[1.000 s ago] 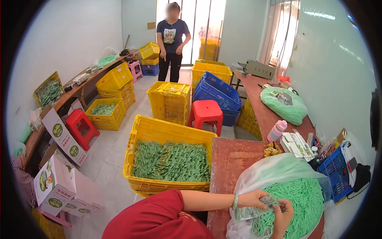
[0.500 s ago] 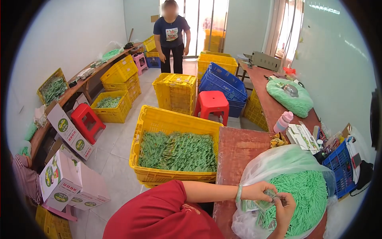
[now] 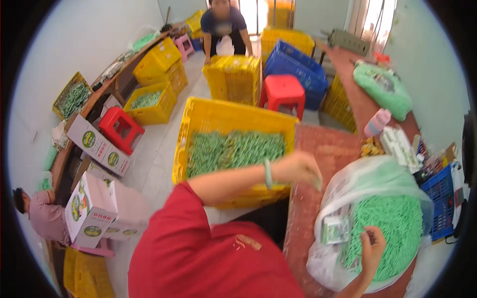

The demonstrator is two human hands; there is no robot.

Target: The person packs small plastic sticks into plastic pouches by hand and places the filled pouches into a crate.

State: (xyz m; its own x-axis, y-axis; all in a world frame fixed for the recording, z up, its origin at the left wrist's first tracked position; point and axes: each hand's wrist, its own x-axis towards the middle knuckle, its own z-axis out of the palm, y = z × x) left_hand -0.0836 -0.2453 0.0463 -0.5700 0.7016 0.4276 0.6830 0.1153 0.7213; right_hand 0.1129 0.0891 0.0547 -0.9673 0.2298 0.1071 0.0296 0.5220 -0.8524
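Observation:
My left hand (image 3: 296,168), blurred and with a light green band at the wrist, is over the table edge beside the yellow crate (image 3: 238,113). Its fingers are closed, with a small pale-green packet (image 3: 317,183) at the tips. My right hand (image 3: 373,244) hovers over a heap of thin green sticks (image 3: 397,218) in a clear plastic bag (image 3: 330,198). Its thumb and fingers pinch together on something I cannot make out. A clear box with green-and-white cards (image 3: 336,230) lies in the bag left of the sticks. Many green packets (image 3: 233,151) lie in the crate.
A person (image 3: 223,25) bends over a yellow crate (image 3: 232,79) ahead. Another person (image 3: 47,218) is at far left by white cartons (image 3: 92,213). Red stools (image 3: 283,92), blue crates (image 3: 295,67) and a pink bottle (image 3: 377,122) on the red table (image 3: 318,144) stand around.
My hands have parted: the left moved left toward the crate, the right stayed over the sticks. The person ahead bent down and grasped the yellow crate. The camera view shifted.

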